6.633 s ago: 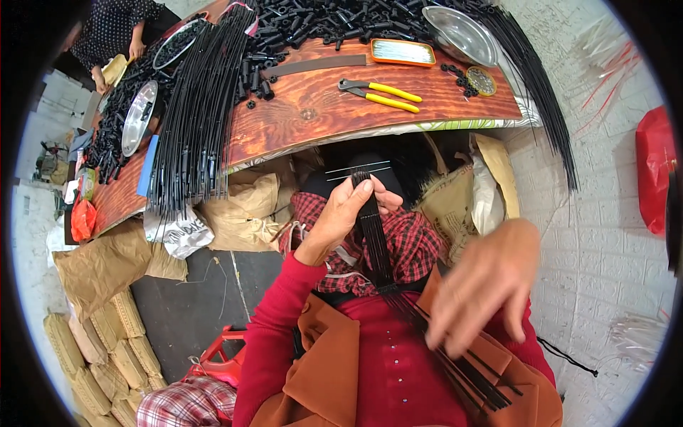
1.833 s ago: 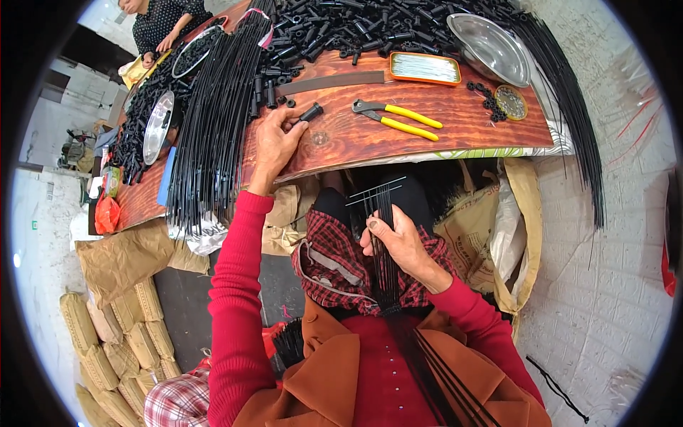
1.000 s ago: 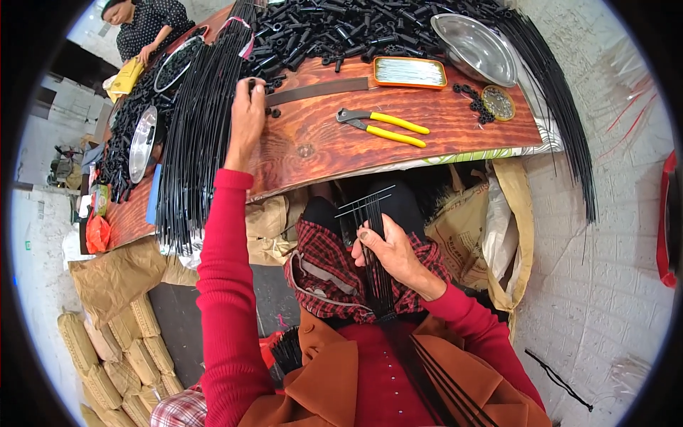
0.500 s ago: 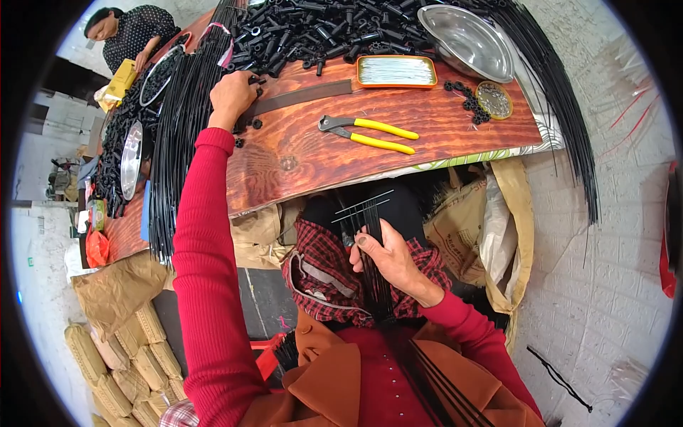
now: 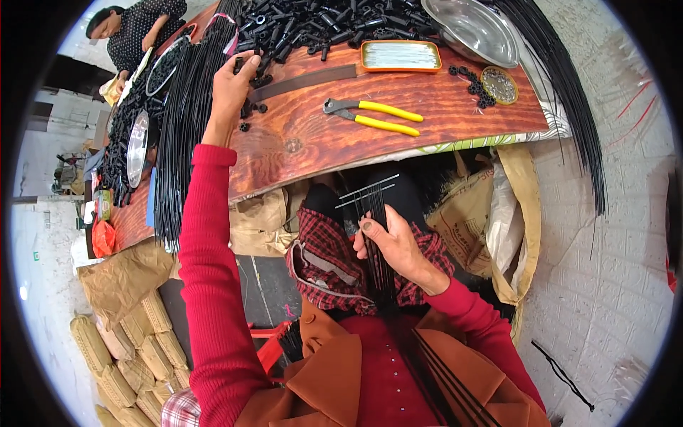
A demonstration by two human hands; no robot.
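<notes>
Rods first: your right hand (image 5: 395, 245) sits low over your lap, its fingers (image 5: 367, 229) curled shut around a bundle of thin black rods (image 5: 375, 213) whose tips fan out just below the desk (image 5: 398, 139) edge; the rest of the bundle runs down across your red top and brown coat. Your left hand (image 5: 231, 82) is stretched far out along the desk, fingers bent down into the heap of small black tubes (image 5: 313, 25) at its far side (whether they have closed on one you cannot tell from this view; the fingertips are hidden among the pieces); a few loose tubes lie just beside that hand. Left of your arm a thick sheaf of long black rods (image 5: 181, 135) hangs over the desk edge; yellow-handled pliers (image 5: 373, 116) lie in the middle of the wood, an orange-rimmed tray (image 5: 400, 55) beyond them, a steel dish (image 5: 473, 32) at the far right. Another person (image 5: 128, 35) sits at the far left end.
</notes>
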